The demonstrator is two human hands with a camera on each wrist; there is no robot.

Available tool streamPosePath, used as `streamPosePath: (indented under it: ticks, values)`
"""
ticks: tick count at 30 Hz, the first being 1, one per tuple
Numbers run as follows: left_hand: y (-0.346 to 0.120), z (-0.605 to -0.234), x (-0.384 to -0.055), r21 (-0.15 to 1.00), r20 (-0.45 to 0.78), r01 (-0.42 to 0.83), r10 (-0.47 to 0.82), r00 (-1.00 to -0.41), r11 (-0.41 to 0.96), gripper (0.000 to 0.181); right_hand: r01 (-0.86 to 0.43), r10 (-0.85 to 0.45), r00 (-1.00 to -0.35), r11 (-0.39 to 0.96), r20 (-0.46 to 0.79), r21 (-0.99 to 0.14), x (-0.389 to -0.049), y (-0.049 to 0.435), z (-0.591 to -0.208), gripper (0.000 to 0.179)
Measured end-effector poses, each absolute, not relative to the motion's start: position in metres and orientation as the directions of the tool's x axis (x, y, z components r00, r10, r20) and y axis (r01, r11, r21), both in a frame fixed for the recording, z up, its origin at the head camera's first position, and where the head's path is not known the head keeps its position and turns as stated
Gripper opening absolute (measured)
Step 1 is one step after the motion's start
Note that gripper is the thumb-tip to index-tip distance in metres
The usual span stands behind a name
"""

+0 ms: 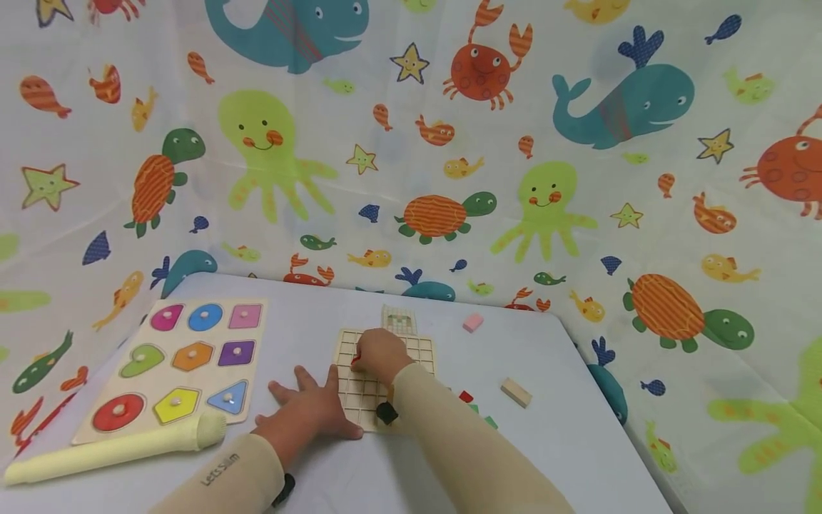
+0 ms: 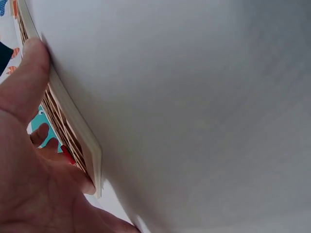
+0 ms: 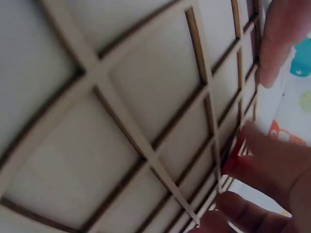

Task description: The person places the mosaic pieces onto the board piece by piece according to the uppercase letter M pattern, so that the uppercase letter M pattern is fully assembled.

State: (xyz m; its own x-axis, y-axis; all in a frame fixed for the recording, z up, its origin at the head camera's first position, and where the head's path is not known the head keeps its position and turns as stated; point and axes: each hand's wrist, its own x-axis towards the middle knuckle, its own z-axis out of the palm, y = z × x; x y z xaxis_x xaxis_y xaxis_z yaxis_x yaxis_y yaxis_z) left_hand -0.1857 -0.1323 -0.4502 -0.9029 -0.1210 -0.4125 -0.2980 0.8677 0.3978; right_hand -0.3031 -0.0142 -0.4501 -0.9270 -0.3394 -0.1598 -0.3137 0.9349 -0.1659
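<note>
A wooden grid board (image 1: 359,400) with square cells lies on the table. My left hand (image 1: 308,407) is spread at its left side; the thumb (image 2: 34,73) and another finger touch the board's edge in the left wrist view. Reaching over the upper left cells, my right hand (image 1: 382,355) pinches a small red piece (image 3: 235,151) at the grid. The red piece (image 1: 355,360) is mostly covered by the fingers in the head view. Behind the board stands or lies a small card (image 1: 399,320) with a grid pattern on it.
A shape puzzle board (image 1: 144,382) with knobbed pieces lies at left, a pale yellow roll (image 1: 115,450) before it. Right of the grid are a pink block (image 1: 473,323), a plain wooden block (image 1: 516,392), a red piece (image 1: 465,396) and green pieces (image 1: 491,422), partly behind my right arm.
</note>
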Motion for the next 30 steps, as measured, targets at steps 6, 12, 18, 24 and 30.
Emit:
streamPosePath:
  ticks: [6,12,18,24,30]
  values:
    - [-0.133,-0.450,-0.186,0.393,-0.425,-0.306,-0.124,-0.897,0.867,0.136,-0.335,-0.348,-0.923,0.937,-0.165,-0.102,-0.306,-0.018,-0.453,0.023]
    - [-0.135,-0.445,-0.188,0.386,-0.429,-0.305,-0.124,-0.895,0.871,0.136,-0.377,-0.376,-0.917,0.926,-0.129,-0.021,-0.310,-0.026,-0.451,0.009]
    - [-0.134,-0.443,-0.191,0.388,-0.413,-0.290,-0.117,-0.903,0.875,0.137,-0.395,-0.396,-0.909,0.918,-0.127,-0.036,-0.308,-0.024,-0.444,0.009]
    - [-0.131,-0.451,-0.187,0.376,-0.410,-0.279,-0.112,-0.905,0.883,0.138,-0.419,-0.426,-0.896,0.905,-0.128,-0.074,-0.301,-0.020,-0.449,0.011]
    - [-0.130,-0.462,-0.188,0.365,-0.403,-0.278,-0.118,-0.908,0.889,0.140,-0.444,-0.445,-0.892,0.896,-0.083,-0.037,-0.298,-0.018,-0.456,0.011]
